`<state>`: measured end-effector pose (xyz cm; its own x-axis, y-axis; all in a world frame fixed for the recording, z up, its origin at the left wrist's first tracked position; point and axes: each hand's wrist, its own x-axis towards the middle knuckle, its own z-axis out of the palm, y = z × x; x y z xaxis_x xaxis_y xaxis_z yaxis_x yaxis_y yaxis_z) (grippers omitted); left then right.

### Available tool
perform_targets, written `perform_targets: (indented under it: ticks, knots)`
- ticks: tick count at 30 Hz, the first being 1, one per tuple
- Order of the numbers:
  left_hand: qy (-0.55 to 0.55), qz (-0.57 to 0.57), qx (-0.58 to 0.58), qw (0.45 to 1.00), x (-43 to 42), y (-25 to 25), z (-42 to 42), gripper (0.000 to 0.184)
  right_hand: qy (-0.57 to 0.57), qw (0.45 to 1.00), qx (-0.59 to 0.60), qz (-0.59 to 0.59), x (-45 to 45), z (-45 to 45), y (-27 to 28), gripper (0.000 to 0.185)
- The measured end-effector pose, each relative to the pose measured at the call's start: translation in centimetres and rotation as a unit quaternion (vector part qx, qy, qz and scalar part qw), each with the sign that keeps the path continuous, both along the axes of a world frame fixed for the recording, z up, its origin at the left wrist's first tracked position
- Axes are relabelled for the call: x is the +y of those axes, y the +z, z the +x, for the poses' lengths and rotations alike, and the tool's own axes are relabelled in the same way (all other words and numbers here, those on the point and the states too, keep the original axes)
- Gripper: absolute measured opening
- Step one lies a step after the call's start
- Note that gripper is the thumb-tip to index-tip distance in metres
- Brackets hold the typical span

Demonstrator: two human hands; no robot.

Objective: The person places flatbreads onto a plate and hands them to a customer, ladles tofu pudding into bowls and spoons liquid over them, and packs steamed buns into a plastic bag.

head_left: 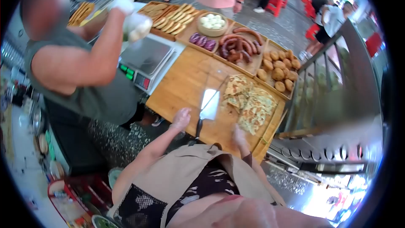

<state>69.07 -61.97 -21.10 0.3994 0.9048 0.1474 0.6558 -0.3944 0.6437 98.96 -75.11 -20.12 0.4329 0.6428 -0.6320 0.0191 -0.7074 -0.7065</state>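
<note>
My left hand [181,119], in a clear thin glove, hovers at the near edge of the wooden board [173,85]. Its fingers are loosely bent and apart, with nothing visible in them. Just to its right lies a broad-bladed knife [209,104], its black handle toward me. My right hand [240,137] is beside the near edge of a browned flatbread [258,109]. Its fingers look stretched out but somewhat blurred, and I see nothing held. A second folded piece of flatbread [237,88] lies behind, touching the first.
Trays along the far side hold sausages [240,44], round brown buns [278,69], and a bowl of white eggs [212,22]. A scale [147,59] stands left, beside a co-worker [84,67] with gloved hands. A metal rack [329,80] borders the right.
</note>
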Motion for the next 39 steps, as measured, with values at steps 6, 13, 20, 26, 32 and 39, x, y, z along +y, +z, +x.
perform_targets:
  ticks: [6,13,20,26,32,39]
  knots:
    - [0.046,-0.072,0.186,0.979,-0.4,-0.7,-0.8,0.043,0.089,0.974,-0.072,0.196,-0.1,0.4,-1.6,0.055]
    - [0.002,-0.119,0.261,0.958,-0.2,0.5,-0.7,0.061,0.103,0.991,-0.011,0.087,0.1,0.6,-0.4,0.052]
    - [-0.006,-0.160,0.259,0.952,0.8,1.1,-0.8,0.063,0.073,0.995,0.011,0.062,0.0,0.3,0.8,0.052]
    - [-0.029,-0.164,0.264,0.950,1.6,1.5,-1.0,0.060,0.065,0.996,0.008,0.057,0.0,0.5,0.1,0.053]
    - [-0.041,-0.182,0.271,0.944,1.9,2.0,-0.8,0.059,0.108,0.983,-0.043,0.145,-0.3,0.9,-1.7,0.053]
    - [-0.026,-0.142,0.251,0.957,1.4,0.3,-1.0,0.063,0.098,0.990,-0.028,0.100,-0.1,0.9,-1.4,0.052]
